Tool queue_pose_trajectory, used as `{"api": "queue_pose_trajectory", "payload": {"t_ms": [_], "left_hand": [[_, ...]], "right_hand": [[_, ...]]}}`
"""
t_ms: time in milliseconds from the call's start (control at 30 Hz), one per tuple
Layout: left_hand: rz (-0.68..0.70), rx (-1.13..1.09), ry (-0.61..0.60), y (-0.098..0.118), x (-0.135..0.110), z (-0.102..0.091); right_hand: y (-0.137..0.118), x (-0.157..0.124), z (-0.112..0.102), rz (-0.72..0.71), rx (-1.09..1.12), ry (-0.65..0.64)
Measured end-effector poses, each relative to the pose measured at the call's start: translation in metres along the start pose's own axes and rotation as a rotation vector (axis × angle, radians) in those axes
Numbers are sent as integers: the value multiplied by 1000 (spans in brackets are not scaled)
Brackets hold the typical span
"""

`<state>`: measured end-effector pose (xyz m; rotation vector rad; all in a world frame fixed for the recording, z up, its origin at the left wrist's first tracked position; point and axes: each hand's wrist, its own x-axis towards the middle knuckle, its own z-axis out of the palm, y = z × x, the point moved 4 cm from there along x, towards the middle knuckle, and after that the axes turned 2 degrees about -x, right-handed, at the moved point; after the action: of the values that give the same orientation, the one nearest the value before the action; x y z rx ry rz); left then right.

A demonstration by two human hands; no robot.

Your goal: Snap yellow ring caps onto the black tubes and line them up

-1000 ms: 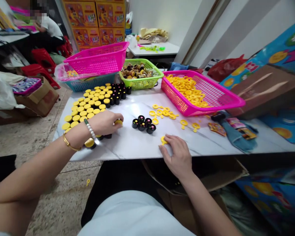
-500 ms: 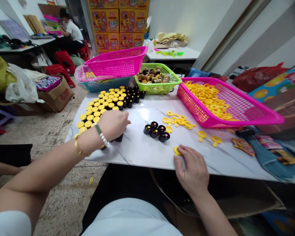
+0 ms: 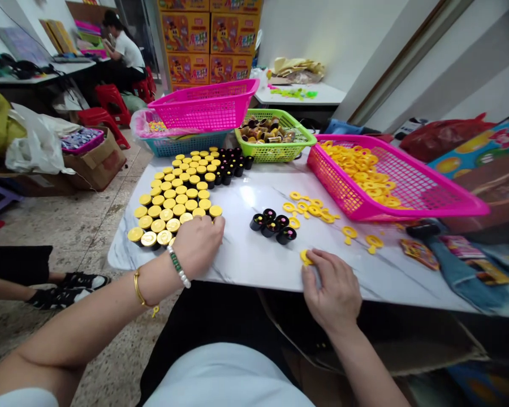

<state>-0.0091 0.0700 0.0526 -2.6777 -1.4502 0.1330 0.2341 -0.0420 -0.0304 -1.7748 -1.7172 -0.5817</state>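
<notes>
My left hand (image 3: 198, 242) rests with curled fingers on the white marble table (image 3: 246, 257), against the near edge of a block of yellow-capped black tubes (image 3: 173, 200); whatever it holds is hidden. My right hand (image 3: 334, 289) sits at the table's front edge and pinches a yellow ring cap (image 3: 306, 258). A small cluster of uncapped black tubes (image 3: 272, 221) stands between my hands. Loose yellow rings (image 3: 309, 208) lie just behind that cluster.
A pink basket (image 3: 424, 198) of yellow rings sits at the right, a green basket (image 3: 275, 151) of tubes behind, and a pink basket (image 3: 203, 107) stacked on a blue one. A blue cloth (image 3: 470, 274) lies right. Someone's shoes (image 3: 65, 281) are on the floor left; a person (image 3: 125, 51) sits far back.
My left hand has drawn back toward me to the near edge of the capped block, uncovering rows of yellow caps. My right hand has stayed put on the yellow ring.
</notes>
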Motion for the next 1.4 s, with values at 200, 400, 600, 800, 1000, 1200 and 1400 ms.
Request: {"api": "queue_pose_trajectory", "payload": {"t_ms": [200,400,600,800,1000,1200,1400], "left_hand": [[32,-51,9,0,11,-2],[26,-186,81,-8,4,-3],[-86,-226,172,-27,-1,-2],[-19,-135,180,-26,5,3],[-88,-144,319,-29,-10,6],[-150,-259,638,-32,-54,21],[-81,-171,653,-16,-50,12]], "right_hand": [[-1,0,0,-4,-3,-20],[0,-1,1,0,-8,-24],[-1,-2,1,5,-19,-13],[-1,-4,2,6,-36,-8],[-2,-4,2,17,-33,1],[-3,-5,3,19,-41,31],[-2,-5,6,9,-49,51]]}}
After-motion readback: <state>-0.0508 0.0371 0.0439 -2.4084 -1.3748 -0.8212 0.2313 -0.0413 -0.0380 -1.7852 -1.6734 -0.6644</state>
